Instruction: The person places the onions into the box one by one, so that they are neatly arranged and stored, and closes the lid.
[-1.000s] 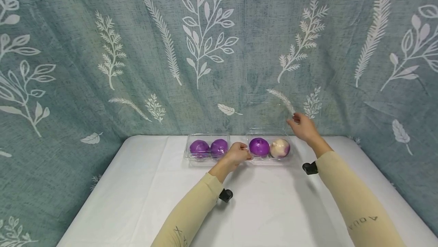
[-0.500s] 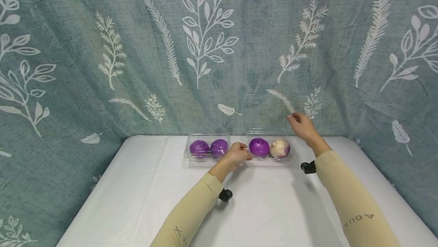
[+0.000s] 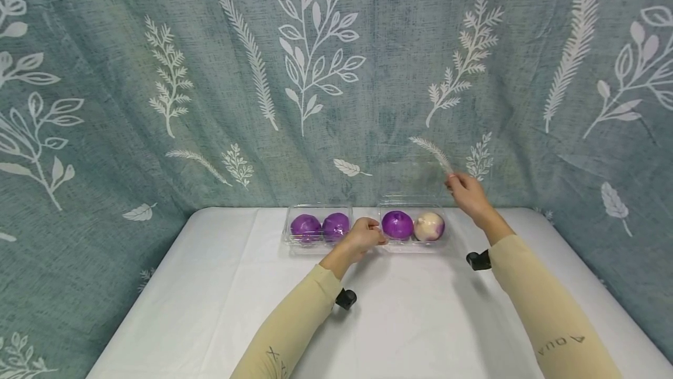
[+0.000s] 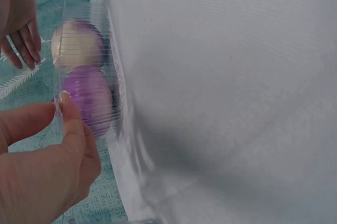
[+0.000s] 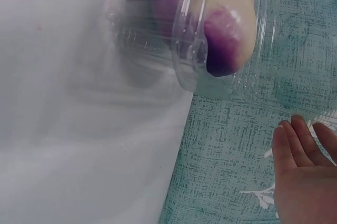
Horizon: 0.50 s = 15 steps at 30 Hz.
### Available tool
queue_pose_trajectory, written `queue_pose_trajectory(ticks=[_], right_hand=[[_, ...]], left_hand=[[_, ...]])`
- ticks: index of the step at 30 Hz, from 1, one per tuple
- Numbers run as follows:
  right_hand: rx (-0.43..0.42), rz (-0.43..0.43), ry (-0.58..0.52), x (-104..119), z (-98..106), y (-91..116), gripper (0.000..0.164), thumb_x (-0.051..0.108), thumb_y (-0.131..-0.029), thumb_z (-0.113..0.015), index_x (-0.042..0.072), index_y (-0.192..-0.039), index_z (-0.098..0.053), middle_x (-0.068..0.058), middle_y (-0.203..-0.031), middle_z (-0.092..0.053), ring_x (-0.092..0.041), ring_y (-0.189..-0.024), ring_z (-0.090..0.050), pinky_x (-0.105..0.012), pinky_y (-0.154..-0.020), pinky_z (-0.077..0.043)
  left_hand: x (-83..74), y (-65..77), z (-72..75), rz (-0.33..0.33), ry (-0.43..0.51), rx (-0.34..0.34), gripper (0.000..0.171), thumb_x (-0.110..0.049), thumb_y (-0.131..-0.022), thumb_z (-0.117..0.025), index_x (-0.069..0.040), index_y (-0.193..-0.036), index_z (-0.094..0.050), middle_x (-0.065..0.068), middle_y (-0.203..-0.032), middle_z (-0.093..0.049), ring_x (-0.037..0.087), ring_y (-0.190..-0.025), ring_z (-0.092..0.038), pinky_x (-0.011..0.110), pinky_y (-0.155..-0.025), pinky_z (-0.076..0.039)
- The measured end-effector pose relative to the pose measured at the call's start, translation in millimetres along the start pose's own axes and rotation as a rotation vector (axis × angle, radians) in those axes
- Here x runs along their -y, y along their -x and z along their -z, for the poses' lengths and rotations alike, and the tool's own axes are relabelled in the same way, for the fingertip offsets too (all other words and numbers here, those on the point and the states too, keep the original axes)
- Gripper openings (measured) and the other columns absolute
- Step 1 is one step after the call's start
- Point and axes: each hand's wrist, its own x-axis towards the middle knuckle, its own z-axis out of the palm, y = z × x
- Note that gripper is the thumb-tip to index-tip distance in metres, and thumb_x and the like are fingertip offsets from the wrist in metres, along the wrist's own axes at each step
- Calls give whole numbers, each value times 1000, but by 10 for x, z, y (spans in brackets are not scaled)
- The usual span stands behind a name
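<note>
In the head view, an open clear plastic clamshell box (image 3: 415, 247) stands at the back of the table, right of the middle. In it sit a purple round vegetable (image 3: 397, 225) and a white-and-purple turnip (image 3: 429, 227). My left hand (image 3: 363, 235) pinches the box's front left rim between thumb and forefinger, as the left wrist view shows. The raised lid is almost invisible against the curtain. My right hand (image 3: 467, 192) is at the lid's right edge; its fingers (image 5: 297, 142) are straight, with fingertips right at that edge in the right wrist view.
A second clear box (image 3: 286, 237) with two purple round vegetables (image 3: 306, 228) stands just left of my left hand. A patterned green-blue curtain (image 3: 210, 104) hangs behind the white-covered table (image 3: 221, 309). Black wrist cameras (image 3: 346, 298) hang below both sleeves.
My right hand has shifted slightly to the right, its fingers now closer together. My left hand keeps its place at the rim, and both boxes stay where they were.
</note>
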Motion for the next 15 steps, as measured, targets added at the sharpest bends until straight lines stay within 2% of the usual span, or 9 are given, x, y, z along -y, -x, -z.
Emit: queue_pose_trajectory(ticks=[6,15], right_hand=[[8,-11,-27,18,26,32,74,47,-112,-24,-17,-148,-36,-38,-144,-47,-51,-138,-42,-61,-116,-39],[27,-40,2,37,82,100,85,59,-108,-22,-14,-141,-47,-36,-143,-49,-51,-136,-44,-62,-114,-40]], left_hand=[[5,-3,-1,1,-5,3,50,11,-97,-54,14,-144,-39,18,-113,-56,35,-115,-67,47,-115,-46],[9,-12,-9,-1,-23,-6,48,10,-98,-53,13,-143,-40,18,-112,-57,35,-114,-67,51,-118,-42]])
